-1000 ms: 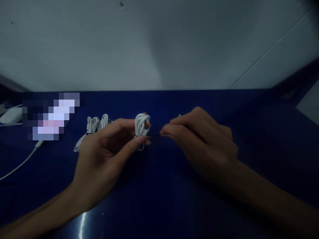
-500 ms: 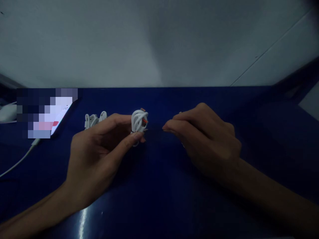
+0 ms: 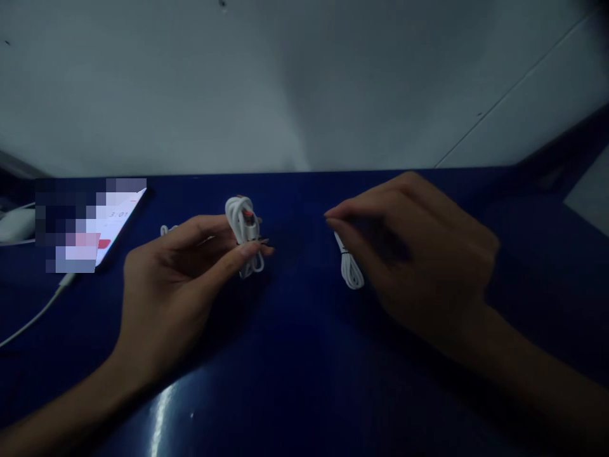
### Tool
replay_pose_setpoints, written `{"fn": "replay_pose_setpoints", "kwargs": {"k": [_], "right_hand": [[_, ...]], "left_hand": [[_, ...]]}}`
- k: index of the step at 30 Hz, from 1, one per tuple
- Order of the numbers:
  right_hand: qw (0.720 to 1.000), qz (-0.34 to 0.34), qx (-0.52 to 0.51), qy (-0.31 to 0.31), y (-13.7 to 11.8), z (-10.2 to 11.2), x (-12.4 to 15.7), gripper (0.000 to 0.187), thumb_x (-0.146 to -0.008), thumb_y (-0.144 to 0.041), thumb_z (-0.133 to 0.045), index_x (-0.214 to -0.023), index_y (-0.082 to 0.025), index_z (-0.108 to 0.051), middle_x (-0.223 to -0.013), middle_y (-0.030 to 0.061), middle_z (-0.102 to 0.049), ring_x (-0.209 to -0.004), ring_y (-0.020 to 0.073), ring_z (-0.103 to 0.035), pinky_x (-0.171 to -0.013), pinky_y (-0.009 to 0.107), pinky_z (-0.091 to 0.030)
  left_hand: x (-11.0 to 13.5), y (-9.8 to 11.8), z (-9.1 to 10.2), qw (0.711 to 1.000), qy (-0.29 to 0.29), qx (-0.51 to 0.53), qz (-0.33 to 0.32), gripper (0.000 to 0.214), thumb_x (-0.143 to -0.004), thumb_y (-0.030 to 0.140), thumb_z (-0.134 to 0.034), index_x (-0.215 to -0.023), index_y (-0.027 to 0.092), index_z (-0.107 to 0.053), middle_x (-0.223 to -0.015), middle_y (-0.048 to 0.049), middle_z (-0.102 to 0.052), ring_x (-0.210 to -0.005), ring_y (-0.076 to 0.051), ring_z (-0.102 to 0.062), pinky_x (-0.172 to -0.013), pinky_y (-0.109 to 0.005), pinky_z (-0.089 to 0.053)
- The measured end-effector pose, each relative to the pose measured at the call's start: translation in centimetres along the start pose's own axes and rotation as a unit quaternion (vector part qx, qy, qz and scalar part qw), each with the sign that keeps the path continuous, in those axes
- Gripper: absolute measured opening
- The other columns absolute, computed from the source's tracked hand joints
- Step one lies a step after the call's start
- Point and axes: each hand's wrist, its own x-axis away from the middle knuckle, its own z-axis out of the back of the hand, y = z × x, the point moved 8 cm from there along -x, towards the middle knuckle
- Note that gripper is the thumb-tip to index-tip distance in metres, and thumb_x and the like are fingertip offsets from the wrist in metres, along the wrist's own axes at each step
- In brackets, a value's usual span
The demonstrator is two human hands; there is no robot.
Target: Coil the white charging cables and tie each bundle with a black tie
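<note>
My left hand (image 3: 164, 292) pinches a coiled white USB cable (image 3: 242, 219) between thumb and fingers. The coil stands upright above the table, with a reddish-orange connector showing inside its loops and a dark band near the thumb. To the right, my right hand (image 3: 428, 260) has thumb and forefinger pressed together at their tips. Whatever they pinch, if anything, is too small to make out. Below those fingertips a second white cable bundle (image 3: 352, 270), bound with a dark tie, lies on the table, partly hidden. Another white cable (image 3: 166, 230) peeks out behind my left hand.
A phone with a lit, partly blurred screen (image 3: 117, 222) is at the left, with a white charging cord (image 3: 45, 311) running from it. Beside it sits a white object (image 3: 18, 225). The blue tabletop (image 3: 285, 355) meets a pale wall (image 3: 238, 95) at the back.
My hands have moved apart, the left one going slightly left with its cable, the right one up and right. The bundle under my right hand now shows more.
</note>
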Motion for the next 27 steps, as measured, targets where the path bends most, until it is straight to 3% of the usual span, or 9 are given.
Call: {"fn": "replay_pose_setpoints", "kwargs": {"k": [3, 6, 14, 19, 27], "right_hand": [[0.996, -0.018, -0.065, -0.055, -1.6, -0.7, 0.4, 0.006, -0.107, -0.013, -0.076, -0.107, -0.019, -0.078, -0.099, 0.0053, -0.081, -0.082, 0.0148, -0.074, -0.067, 0.028, -0.059], [0.994, -0.022, -0.063, -0.082, -2.6, -1.2, 0.9, 0.007, -0.106, -0.011, -0.077, -0.104, -0.018, -0.078, -0.096, 0.0033, -0.08, -0.081, 0.0126, -0.073, -0.065, 0.026, -0.059], [0.997, -0.013, -0.015, -0.074, -3.1, -1.2, 1.1, 0.013, -0.106, -0.009, -0.077, -0.097, -0.019, -0.076, -0.089, 0.001, -0.078, -0.073, 0.0112, -0.068, -0.056, 0.027, -0.052], [0.998, -0.009, -0.012, -0.058, -3.3, -1.2, 1.1, 0.016, -0.105, -0.005, -0.076, -0.097, -0.019, -0.076, -0.085, 0.0015, -0.076, -0.07, 0.012, -0.065, -0.054, 0.028, -0.051], [0.994, -0.026, -0.042, -0.099, -3.1, -1.6, 0.9, 0.017, -0.107, -0.003, -0.07, -0.098, -0.015, -0.078, -0.087, 0.0037, -0.077, -0.072, 0.0135, -0.065, -0.055, 0.03, -0.052]], "left_hand": [[0.2, 0.1, 0.0, 1.0, 0.002, 0.0, -0.005, 0.02, -0.089, 0.035, -0.096, -0.108, 0.033, -0.088, -0.111, 0.0018, -0.089, -0.1, -0.026, -0.086, -0.098, -0.038, -0.072], [0.5, 0.5, 0.0, 1.0, 0.008, 0.001, -0.017, 0.023, -0.087, 0.033, -0.098, -0.108, 0.033, -0.089, -0.112, 0.0026, -0.088, -0.1, -0.024, -0.085, -0.098, -0.035, -0.071], [1.0, 0.2, -0.8, 0.999, -0.03, 0.026, 0.02, 0.021, -0.086, 0.029, -0.098, -0.105, 0.035, -0.09, -0.106, 0.0023, -0.087, -0.097, -0.026, -0.085, -0.096, -0.041, -0.074], [1.1, 0.7, -1.0, 1.0, -0.024, 0.009, -0.006, 0.021, -0.087, 0.028, -0.097, -0.104, 0.039, -0.09, -0.105, 0.0049, -0.087, -0.098, -0.025, -0.085, -0.1, -0.041, -0.073], [1.6, 1.6, -0.6, 0.998, -0.008, -0.05, -0.048, 0.024, -0.094, 0.03, -0.091, -0.113, 0.045, -0.088, -0.112, 0.0094, -0.086, -0.105, -0.024, -0.083, -0.104, -0.04, -0.071]]}}
